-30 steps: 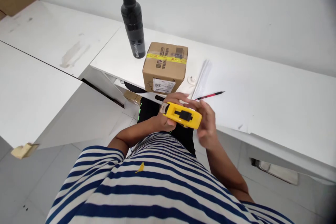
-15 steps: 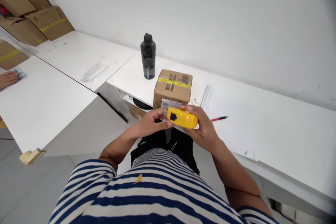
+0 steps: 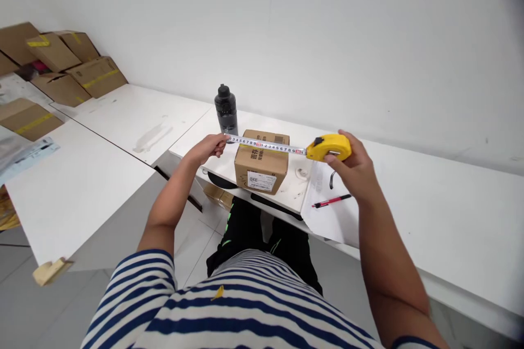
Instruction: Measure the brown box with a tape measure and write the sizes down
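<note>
My right hand (image 3: pixel 355 170) grips a yellow tape measure (image 3: pixel 328 147) to the right of a small cardboard box (image 3: pixel 261 168). Its white blade (image 3: pixel 266 145) is drawn out leftward and runs just above the box's top. My left hand (image 3: pixel 210 147) pinches the blade's end at the left of the box. The taped box has a white label on its front and sits near the white table's (image 3: pixel 429 212) front edge. A black bottle (image 3: pixel 226 111) stands just behind the blade's left end.
A red-and-black pen (image 3: pixel 331 200) lies on a paper sheet (image 3: pixel 327 212) right of the box. Other white tables (image 3: pixel 73 174) stand at left, with several cardboard boxes (image 3: pixel 61 65) stacked at the far left. A gap opens between the tables.
The blade has been pulled out: my left hand moved left with its end and my right hand moved right with the case. Both hands rose over the box. The view tilted up.
</note>
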